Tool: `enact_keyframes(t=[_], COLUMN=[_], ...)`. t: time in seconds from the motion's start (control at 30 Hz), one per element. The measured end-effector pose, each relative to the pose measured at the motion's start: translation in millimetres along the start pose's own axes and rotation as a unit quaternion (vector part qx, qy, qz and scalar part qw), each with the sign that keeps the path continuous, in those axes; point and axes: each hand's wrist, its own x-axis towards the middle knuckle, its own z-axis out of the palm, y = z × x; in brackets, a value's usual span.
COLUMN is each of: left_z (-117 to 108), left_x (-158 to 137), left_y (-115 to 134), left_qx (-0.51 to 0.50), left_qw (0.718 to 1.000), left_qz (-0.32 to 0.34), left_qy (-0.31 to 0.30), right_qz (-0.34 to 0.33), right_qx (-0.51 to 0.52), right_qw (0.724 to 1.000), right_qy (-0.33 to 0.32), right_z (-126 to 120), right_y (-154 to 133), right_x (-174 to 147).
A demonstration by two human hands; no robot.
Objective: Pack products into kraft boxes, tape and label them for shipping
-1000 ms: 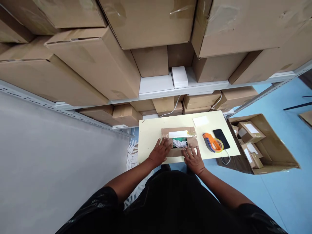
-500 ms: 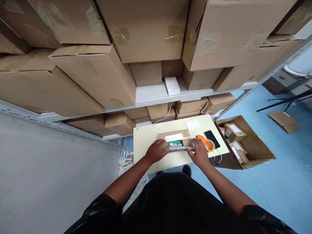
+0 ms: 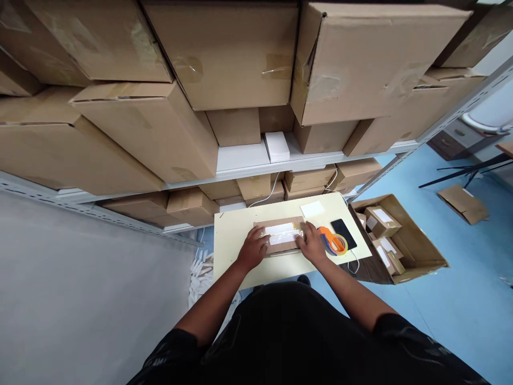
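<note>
A small cardboard box (image 3: 274, 249) lies on the pale yellow table, its lid flaps down. White labels and a strip of clear tape (image 3: 282, 233) run across its top. My left hand (image 3: 253, 247) grips the left end, fingers over the top and thumb toward the front. At the right end my right hand (image 3: 311, 243) holds the box in the same manner. Just right of that hand lies an orange tape dispenser (image 3: 326, 234) with a yellow-rimmed tape roll (image 3: 340, 245). The contents of the box are hidden.
A black phone (image 3: 343, 233) and a white paper (image 3: 312, 209) lie on the table (image 3: 232, 235). A large open carton (image 3: 420, 251) with several small boxes stands to the right. Shelving (image 3: 240, 170) loaded with cartons rises behind; white scraps (image 3: 199, 278) litter the floor at left.
The front flap has come down, covering the green and white contents that showed before. Both hands have shifted from the front edge onto the top at the box's ends.
</note>
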Motion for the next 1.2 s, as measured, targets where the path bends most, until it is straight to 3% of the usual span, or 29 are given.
enact_keyframes(t=[0.4,0.77,0.9,0.97,1.1,1.2], left_z=[8,-20,-37,-43,-47,-47], left_x=[-10,6,10,11,11,8], left_y=[6,17,26,32,47,59], left_qx=[0.004,-0.007,-0.010,-0.016,-0.013,-0.010], left_qw=[1.000,0.995,0.992,0.993,0.995,0.997], left_qz=[-0.016,-0.041,-0.025,-0.021,-0.018,-0.010], left_qy=[0.008,0.090,0.120,0.118,0.095,0.081], right_qz=[0.042,0.043,0.009,0.029,0.105,0.110], right_qx=[0.041,0.048,-0.060,-0.137,-0.238,-0.270], right_qw=[0.998,0.998,0.998,0.990,0.964,0.954], right_qy=[-0.018,0.013,0.028,0.014,-0.053,-0.075], right_z=[10,-19,-42,-48,-39,-29], right_y=[1,23,62,84,115,123], right_x=[3,-24,-39,-45,-50,-47])
